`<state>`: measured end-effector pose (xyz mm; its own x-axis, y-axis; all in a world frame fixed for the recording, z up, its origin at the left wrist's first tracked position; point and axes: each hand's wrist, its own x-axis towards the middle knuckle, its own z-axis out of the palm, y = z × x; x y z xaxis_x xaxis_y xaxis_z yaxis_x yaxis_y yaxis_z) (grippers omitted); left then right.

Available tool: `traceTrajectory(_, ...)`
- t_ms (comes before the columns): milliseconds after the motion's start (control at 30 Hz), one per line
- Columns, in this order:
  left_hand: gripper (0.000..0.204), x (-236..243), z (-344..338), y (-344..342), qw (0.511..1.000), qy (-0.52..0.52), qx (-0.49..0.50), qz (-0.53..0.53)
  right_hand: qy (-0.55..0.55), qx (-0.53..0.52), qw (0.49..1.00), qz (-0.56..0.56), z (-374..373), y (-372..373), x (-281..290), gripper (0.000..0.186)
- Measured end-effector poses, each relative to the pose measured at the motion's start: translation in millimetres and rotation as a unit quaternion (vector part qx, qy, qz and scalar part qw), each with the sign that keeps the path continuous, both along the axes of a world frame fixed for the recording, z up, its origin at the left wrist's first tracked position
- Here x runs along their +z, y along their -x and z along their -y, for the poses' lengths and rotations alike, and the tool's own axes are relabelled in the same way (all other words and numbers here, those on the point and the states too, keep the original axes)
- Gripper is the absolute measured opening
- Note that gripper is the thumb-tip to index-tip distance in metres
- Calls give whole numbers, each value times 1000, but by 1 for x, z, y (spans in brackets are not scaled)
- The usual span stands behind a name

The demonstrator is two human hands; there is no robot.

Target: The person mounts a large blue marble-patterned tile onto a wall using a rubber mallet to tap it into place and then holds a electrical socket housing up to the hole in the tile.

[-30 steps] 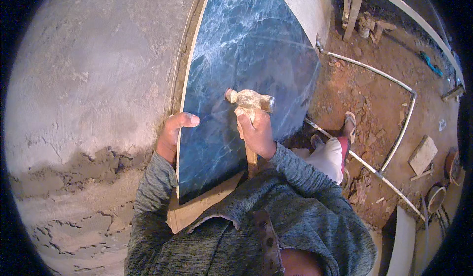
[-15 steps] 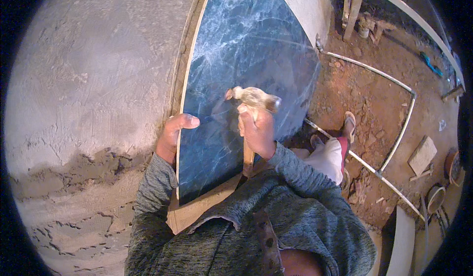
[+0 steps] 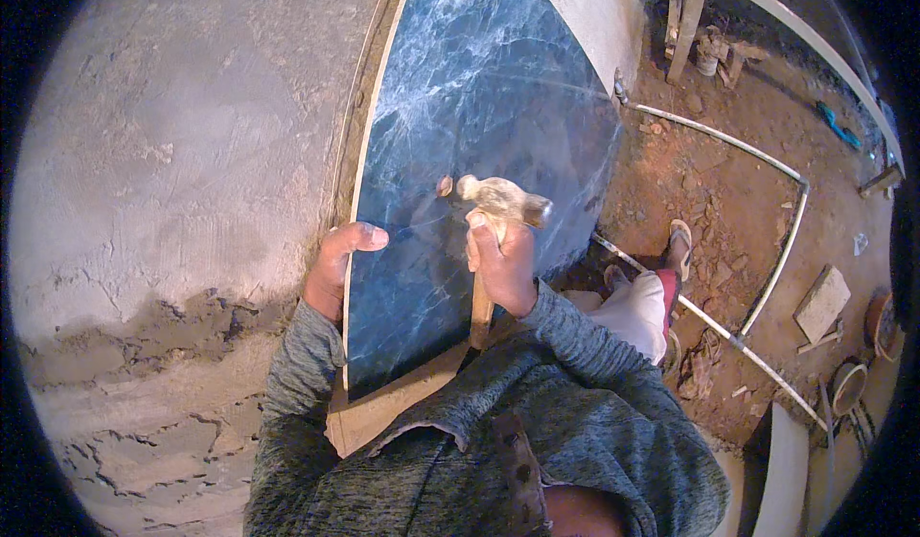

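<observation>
In my right hand (image 3: 505,267), closed around its wooden handle, is a hammer (image 3: 503,200) with a light, worn head. Its rounded end points left, close over a glossy dark blue tile (image 3: 460,115) with white marble-like veins; I cannot tell whether they touch. A small brownish spot (image 3: 444,186) shows on the tile beside that end. My left hand (image 3: 340,259) grips the tile's left edge, the thumb lying on the glossy face and the other fingers mostly hidden behind the edge.
Grey plastered wall (image 3: 192,135) runs along the left, rougher lower down. White pipes (image 3: 795,221) cross the reddish dirt floor (image 3: 714,173) at right. A loose tile piece (image 3: 822,304) and a round pan (image 3: 848,387) lie farther right. A wooden frame (image 3: 688,24) stands at upper right.
The hammer head has shifted slightly right, its rounded end now apart from the brownish spot, and it looks less blurred. My left hand keeps its place on the tile's edge.
</observation>
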<state>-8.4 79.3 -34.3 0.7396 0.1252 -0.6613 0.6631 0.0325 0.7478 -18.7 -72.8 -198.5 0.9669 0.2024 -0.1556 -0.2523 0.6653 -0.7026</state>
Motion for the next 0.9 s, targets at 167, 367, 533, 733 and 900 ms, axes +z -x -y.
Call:
traceTrajectory(167,42,-1,0,-2,1000,-2,-8,-8,76,-33,994,75,-11,2,-15,20)
traceTrajectory(367,47,0,-5,2,1000,-9,-4,-12,-28,23,999,-40,4,3,3,17)
traceTrajectory(533,51,0,-5,1,1000,-13,-9,-20,-4,11,1000,20,-11,5,-16,15)
traceTrajectory(733,57,-1,-7,2,1000,-15,-12,-23,-7,5,1000,20,-5,1,-4,17)
traceTrajectory(900,61,0,-8,2,999,-18,-10,-26,-19,15,1000,19,-2,2,-6,19)
